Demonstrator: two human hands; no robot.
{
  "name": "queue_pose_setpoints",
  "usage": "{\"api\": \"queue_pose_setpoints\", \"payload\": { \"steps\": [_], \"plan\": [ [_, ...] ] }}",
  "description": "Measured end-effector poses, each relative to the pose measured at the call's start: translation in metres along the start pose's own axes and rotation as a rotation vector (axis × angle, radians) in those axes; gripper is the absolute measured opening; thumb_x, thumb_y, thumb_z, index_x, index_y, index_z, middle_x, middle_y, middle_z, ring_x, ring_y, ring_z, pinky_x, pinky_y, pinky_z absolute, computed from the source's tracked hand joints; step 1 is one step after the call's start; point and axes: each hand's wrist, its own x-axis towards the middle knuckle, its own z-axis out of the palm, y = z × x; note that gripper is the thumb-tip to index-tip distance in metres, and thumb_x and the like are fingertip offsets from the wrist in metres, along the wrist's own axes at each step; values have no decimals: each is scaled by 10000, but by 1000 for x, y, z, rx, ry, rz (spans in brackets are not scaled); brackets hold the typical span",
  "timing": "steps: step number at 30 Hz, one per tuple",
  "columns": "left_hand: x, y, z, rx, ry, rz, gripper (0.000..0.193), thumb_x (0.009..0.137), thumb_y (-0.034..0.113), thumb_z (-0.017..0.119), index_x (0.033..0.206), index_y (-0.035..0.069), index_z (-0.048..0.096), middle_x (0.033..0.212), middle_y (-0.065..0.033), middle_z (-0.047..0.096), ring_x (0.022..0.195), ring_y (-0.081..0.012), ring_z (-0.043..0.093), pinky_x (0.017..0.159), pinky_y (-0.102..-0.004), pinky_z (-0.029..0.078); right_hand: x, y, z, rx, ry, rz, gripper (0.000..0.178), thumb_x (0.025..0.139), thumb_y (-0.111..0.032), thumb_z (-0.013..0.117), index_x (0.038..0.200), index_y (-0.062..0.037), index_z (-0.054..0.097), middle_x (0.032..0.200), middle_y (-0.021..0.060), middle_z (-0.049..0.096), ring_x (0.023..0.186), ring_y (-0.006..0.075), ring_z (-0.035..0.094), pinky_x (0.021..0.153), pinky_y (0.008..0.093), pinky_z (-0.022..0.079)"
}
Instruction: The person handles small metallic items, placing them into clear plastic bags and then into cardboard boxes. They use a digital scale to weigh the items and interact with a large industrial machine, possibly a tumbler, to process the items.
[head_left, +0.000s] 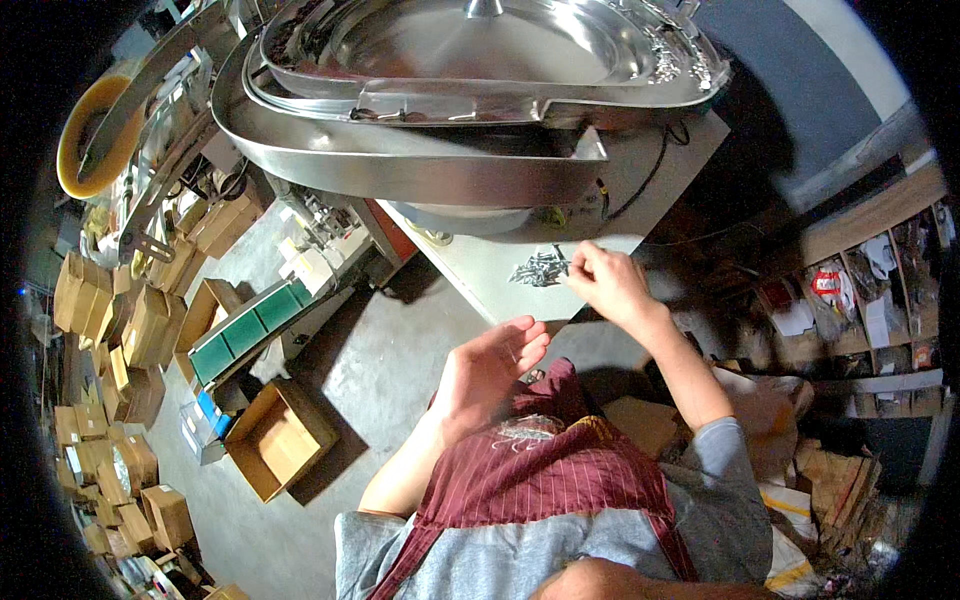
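Note:
A small heap of metal screws (538, 268) lies on the near corner of a pale tabletop (470, 262). Just right of the heap is my right hand (612, 285), thumb and fingers pinched together at its edge; whatever is between the fingertips is too small to make out. Lower and to the left, my left hand (488, 372) is held in front of my apron, palm turned inward, with fingers extended and slightly cupped. Nothing clearly shows in the left palm. Above the tabletop stands a steel bowl feeder (420, 175), with more small screws (668, 62) along its upper right track.
A black cable (655, 175) runs across the tabletop behind my right hand. To the left are a green conveyor belt (250, 330), an open cardboard box (282, 440) on the floor and stacked cartons (150, 320). Wooden shelves (850, 290) with packages stand at right.

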Motion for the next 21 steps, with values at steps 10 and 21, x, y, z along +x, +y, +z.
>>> {"api": "queue_pose_setpoints", "payload": {
  "steps": [10,21],
  "plan": [
    [17,-11,3,-59,-75,21,408,1044,133,362,1340,-148,367,1349,-238,484,1250,-297,515,1142,-388,374,-20,4,11,267,129,-69,116,792,-77,711,850,-32,620,639,78,602,551,152,578,524,301,457],
    [29,-8,2,-141,-24,35,361,1039,100,377,1267,-177,415,1256,-262,532,1201,-336,543,1103,-395,424,3,10,20,-30,170,-223,153,875,-95,647,1007,-21,670,915,124,637,800,326,661,688,395,540]
  ]
}}
